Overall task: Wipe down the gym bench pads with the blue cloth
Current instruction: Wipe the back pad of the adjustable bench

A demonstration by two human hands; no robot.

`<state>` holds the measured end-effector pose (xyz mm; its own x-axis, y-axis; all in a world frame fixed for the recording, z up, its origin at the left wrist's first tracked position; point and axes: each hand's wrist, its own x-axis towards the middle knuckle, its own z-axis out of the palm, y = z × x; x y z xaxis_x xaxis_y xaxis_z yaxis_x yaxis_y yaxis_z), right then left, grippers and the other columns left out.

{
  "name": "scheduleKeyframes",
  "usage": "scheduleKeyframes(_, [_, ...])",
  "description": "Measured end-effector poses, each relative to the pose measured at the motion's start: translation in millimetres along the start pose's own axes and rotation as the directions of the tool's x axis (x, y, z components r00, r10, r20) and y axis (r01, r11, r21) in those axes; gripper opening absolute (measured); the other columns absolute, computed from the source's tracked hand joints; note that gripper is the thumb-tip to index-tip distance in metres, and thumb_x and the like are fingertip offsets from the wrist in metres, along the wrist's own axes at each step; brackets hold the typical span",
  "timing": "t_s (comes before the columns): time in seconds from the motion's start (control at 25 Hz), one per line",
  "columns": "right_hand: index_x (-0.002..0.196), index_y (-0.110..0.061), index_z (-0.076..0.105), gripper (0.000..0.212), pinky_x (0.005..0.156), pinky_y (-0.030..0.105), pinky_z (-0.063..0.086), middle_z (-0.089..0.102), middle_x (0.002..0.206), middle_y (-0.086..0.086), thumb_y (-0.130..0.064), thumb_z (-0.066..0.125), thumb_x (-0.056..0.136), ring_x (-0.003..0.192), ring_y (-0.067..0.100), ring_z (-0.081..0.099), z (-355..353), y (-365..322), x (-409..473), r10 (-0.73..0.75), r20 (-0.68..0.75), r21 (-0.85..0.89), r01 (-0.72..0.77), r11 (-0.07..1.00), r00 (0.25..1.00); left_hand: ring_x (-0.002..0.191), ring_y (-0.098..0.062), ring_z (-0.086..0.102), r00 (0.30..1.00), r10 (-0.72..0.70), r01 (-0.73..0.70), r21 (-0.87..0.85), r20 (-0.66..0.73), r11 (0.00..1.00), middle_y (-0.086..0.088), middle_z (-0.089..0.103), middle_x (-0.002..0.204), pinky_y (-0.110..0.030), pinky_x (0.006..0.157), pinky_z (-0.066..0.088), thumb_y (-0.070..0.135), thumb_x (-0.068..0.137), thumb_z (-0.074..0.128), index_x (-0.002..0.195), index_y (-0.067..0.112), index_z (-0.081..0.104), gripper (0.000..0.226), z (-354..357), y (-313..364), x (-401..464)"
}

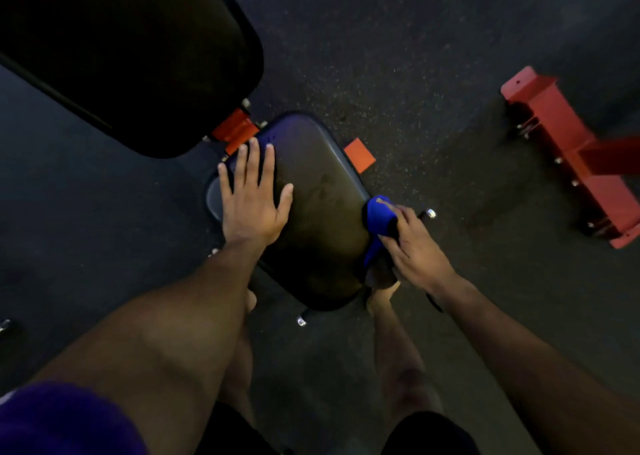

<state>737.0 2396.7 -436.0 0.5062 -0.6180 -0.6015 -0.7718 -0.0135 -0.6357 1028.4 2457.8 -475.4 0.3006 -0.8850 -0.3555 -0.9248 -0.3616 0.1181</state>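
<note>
Forearms reach down to the seat pad (pixel 311 212). Left hand (pixel 251 198) lies flat on it, fingers spread wide, likely bracing. Right hand (pixel 412 243) pinches the cloth (pixel 377 215) against the pad's right edge, probably wiping the side.

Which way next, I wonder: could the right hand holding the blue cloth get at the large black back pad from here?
Probably yes. The right hand grips the blue cloth at the black seat pad's right edge; the large black back pad lies beyond. Only the flat left hand sits between.
</note>
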Motion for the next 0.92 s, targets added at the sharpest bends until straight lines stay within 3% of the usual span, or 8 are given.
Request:
scheduleKeyframes(0.16, [0.15, -0.023, 0.034, 0.053, 0.111, 0.032, 0.036, 0.044, 0.145, -0.002, -0.028, 0.051, 0.099, 0.133, 0.013, 0.045, 6.4, 2.9, 31.8, -0.066, -0.059, 0.05, 0.069, 0.996, 0.996, 0.158, -0.029, 0.009, 0.992, 0.038, -0.034, 0.031, -0.122, 0.999, -0.014, 0.011, 0.17, -0.06, 0.124, 0.007, 0.052, 0.099, 0.031, 0.163, 0.015, 0.014, 0.076, 11.8, -7.6, -2.0])
scheduleKeyframes(0.32, [0.147, -0.017, 0.034, 0.05, 0.101, 0.042, 0.043, 0.05, 0.138, 0.009, -0.033, 0.046, 0.101, 0.122, 0.026, 0.053, -14.0, -45.1, 117.4, -0.113, -0.035, -0.017, 0.113, 0.993, 0.993, 0.157, -0.031, 0.008, 0.987, 0.057, -0.054, 0.027, -0.152, 0.998, -0.015, 0.011, 0.17, -0.06, 0.124, 0.007, 0.05, 0.098, 0.033, 0.163, 0.014, 0.014, 0.077, 13.7, -7.6, 1.5])
scheduleKeyframes(0.52, [0.14, -0.024, 0.045, 0.051, 0.089, 0.032, 0.041, 0.059, 0.124, 0.004, -0.043, 0.052, 0.094, 0.113, 0.022, 0.056, -22.3, -100.6, 215.8, -0.245, -0.018, -0.118, 0.242, 0.963, 0.969, 0.157, -0.03, 0.009, 0.982, 0.069, -0.065, 0.024, -0.177, 0.998, -0.014, 0.012, 0.17, -0.059, 0.125, 0.005, 0.051, 0.097, 0.034, 0.162, 0.014, 0.016, 0.077, 15.7, -10.5, 0.4])
scheduleKeyframes(0.68, [0.148, -0.022, 0.04, 0.057, 0.102, 0.03, 0.039, 0.051, 0.138, 0.003, -0.036, 0.059, 0.095, 0.124, 0.018, 0.051, -15.8, -56.3, 142.7, -0.261, -0.097, -0.064, 0.256, 0.965, 0.96, 0.157, -0.03, 0.01, 0.982, 0.061, -0.057, 0.027, -0.176, 0.998, -0.014, 0.013, 0.17, -0.06, 0.125, 0.007, 0.051, 0.096, 0.034, 0.162, 0.014, 0.016, 0.078, 12.0, -9.3, 0.0])
scheduleKeyframes(0.76, [0.15, -0.027, 0.035, 0.059, 0.109, 0.027, 0.036, 0.047, 0.142, -0.007, -0.035, 0.058, 0.097, 0.129, 0.008, 0.047, -7.3, -13.4, 76.3, -0.174, -0.076, 0.002, 0.175, 0.985, 0.982, 0.157, -0.03, 0.009, 0.983, 0.059, -0.057, 0.018, -0.173, 0.998, -0.014, 0.013, 0.17, -0.059, 0.125, 0.006, 0.051, 0.097, 0.033, 0.162, 0.014, 0.015, 0.077, 12.0, -8.6, 0.0])
scheduleKeyframes(0.84, [0.151, -0.029, 0.034, 0.058, 0.112, 0.035, 0.037, 0.044, 0.143, -0.016, -0.037, 0.053, 0.097, 0.131, 0.001, 0.044, 3.6, 17.9, 22.2, -0.08, -0.032, 0.063, 0.082, 0.995, 0.996, 0.158, -0.029, 0.009, 0.983, 0.06, -0.057, 0.023, -0.172, 0.998, -0.014, 0.012, 0.17, -0.059, 0.125, 0.005, 0.05, 0.097, 0.033, 0.162, 0.014, 0.014, 0.077, 12.9, -8.9, -0.4])
scheduleKeyframes(0.92, [0.151, -0.028, 0.034, 0.057, 0.108, 0.036, 0.04, 0.044, 0.144, -0.014, -0.041, 0.045, 0.097, 0.131, 0.004, 0.045, 11.8, 25.6, 8.6, -0.009, -0.042, 0.057, 0.012, 0.998, 0.999, 0.158, -0.03, 0.009, 0.983, 0.057, -0.054, 0.026, -0.174, 0.998, -0.014, 0.012, 0.17, -0.059, 0.125, 0.005, 0.05, 0.096, 0.035, 0.163, 0.014, 0.015, 0.078, 12.9, -8.6, 0.1])
